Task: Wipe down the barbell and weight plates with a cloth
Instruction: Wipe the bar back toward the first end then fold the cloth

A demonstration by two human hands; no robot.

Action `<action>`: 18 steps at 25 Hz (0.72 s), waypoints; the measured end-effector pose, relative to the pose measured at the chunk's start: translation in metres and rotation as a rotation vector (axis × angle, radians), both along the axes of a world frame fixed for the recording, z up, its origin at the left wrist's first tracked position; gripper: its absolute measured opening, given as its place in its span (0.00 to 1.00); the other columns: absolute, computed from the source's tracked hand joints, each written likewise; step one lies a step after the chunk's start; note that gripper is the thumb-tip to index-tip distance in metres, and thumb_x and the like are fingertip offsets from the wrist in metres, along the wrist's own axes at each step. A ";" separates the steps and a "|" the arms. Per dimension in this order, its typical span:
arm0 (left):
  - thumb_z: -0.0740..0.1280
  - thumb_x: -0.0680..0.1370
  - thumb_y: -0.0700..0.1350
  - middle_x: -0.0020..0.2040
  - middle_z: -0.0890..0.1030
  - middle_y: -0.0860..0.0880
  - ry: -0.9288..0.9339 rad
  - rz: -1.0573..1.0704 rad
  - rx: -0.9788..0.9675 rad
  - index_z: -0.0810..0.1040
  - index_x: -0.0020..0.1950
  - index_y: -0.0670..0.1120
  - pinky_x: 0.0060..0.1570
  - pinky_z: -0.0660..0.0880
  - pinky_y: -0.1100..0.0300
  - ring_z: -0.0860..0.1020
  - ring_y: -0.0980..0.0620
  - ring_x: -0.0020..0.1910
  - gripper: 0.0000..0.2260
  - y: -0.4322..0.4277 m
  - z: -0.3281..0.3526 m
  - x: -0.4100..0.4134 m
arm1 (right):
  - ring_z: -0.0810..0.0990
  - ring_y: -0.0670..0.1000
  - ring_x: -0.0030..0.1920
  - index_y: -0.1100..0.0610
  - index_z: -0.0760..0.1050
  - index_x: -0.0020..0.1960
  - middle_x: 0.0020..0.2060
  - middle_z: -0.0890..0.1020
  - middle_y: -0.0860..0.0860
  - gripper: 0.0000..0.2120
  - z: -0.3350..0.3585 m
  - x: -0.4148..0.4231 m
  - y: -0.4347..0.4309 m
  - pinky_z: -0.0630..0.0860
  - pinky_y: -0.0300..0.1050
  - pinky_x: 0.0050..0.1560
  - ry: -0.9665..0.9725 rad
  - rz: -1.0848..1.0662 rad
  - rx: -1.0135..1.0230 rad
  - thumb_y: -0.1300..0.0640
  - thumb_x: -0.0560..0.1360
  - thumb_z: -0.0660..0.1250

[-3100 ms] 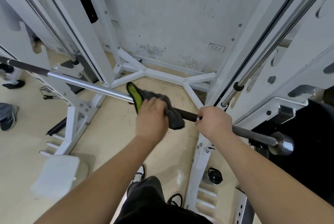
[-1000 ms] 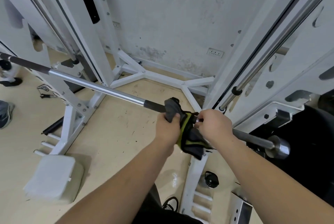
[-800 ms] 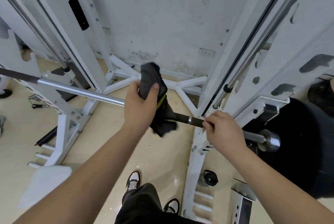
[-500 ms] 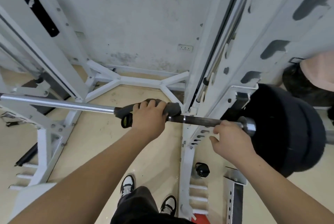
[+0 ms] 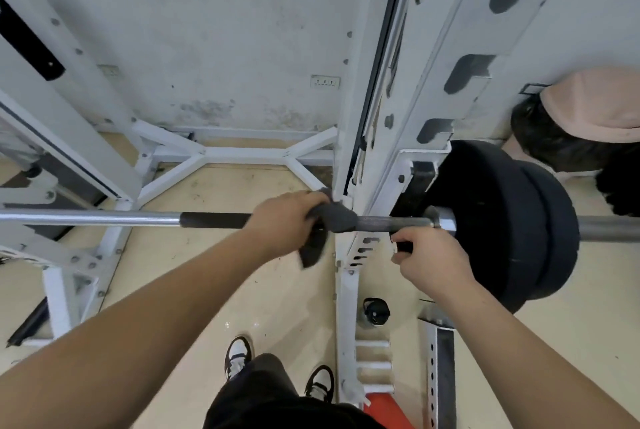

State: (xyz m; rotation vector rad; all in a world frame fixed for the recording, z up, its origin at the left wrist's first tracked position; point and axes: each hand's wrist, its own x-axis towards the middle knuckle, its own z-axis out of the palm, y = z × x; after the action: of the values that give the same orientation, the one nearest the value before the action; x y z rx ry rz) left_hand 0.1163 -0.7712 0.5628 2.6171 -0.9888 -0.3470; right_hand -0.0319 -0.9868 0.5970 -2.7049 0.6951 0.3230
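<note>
The left hand (image 5: 285,220) holds the cloth (image 5: 337,220) on the barbell (image 5: 104,217).
Its fingers curl tight around the dark cloth, which wraps the bar. The right hand (image 5: 431,257) sits just under the bar, fingers curled; I cannot tell if they hold anything. 2 black weight plates (image 5: 502,220) sit just past those fingers.

You face a stained wall (image 5: 225,30) with an outlet (image 5: 325,81) low down. A white rack (image 5: 408,82) stands before you on a beige floor (image 5: 242,272); a black-capped bottle (image 5: 375,311) sits beside its base.
</note>
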 end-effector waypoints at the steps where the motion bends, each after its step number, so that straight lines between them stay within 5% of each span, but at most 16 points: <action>1: 0.61 0.82 0.45 0.60 0.81 0.55 -0.018 0.045 0.010 0.74 0.64 0.60 0.48 0.76 0.51 0.79 0.48 0.55 0.14 0.006 -0.002 0.002 | 0.81 0.51 0.57 0.43 0.80 0.66 0.56 0.84 0.44 0.18 -0.002 -0.001 0.000 0.75 0.42 0.46 -0.016 -0.001 0.006 0.55 0.77 0.70; 4: 0.65 0.76 0.42 0.55 0.83 0.50 -0.217 -0.046 -0.040 0.79 0.62 0.55 0.48 0.76 0.50 0.80 0.44 0.54 0.16 -0.041 -0.005 -0.031 | 0.81 0.52 0.54 0.42 0.83 0.60 0.50 0.85 0.44 0.15 -0.003 0.000 -0.004 0.76 0.42 0.45 -0.025 -0.043 0.054 0.54 0.75 0.72; 8: 0.70 0.72 0.47 0.51 0.81 0.46 -0.183 -0.259 -0.161 0.83 0.58 0.49 0.51 0.75 0.48 0.78 0.41 0.55 0.15 -0.107 -0.007 -0.062 | 0.82 0.50 0.45 0.42 0.84 0.44 0.34 0.80 0.41 0.08 -0.008 0.000 -0.014 0.74 0.42 0.37 -0.058 -0.092 0.134 0.54 0.71 0.78; 13: 0.76 0.70 0.42 0.62 0.77 0.45 -0.384 -0.309 0.015 0.84 0.53 0.55 0.52 0.76 0.45 0.75 0.41 0.59 0.13 -0.014 -0.018 -0.038 | 0.82 0.54 0.52 0.47 0.85 0.59 0.50 0.86 0.49 0.15 -0.015 0.000 -0.012 0.80 0.46 0.47 -0.064 -0.094 0.074 0.52 0.73 0.77; 18: 0.74 0.70 0.42 0.57 0.80 0.45 -0.404 -0.165 -0.009 0.85 0.53 0.52 0.48 0.75 0.47 0.78 0.39 0.52 0.13 -0.015 -0.013 -0.037 | 0.82 0.53 0.48 0.50 0.85 0.53 0.44 0.84 0.48 0.10 -0.004 0.007 -0.006 0.82 0.47 0.47 0.004 -0.065 0.021 0.52 0.72 0.77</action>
State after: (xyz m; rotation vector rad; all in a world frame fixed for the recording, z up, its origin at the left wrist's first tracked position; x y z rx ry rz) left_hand 0.0792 -0.7866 0.5493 2.6588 -1.3322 0.1593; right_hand -0.0247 -0.9930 0.5934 -2.6561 0.7742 0.3179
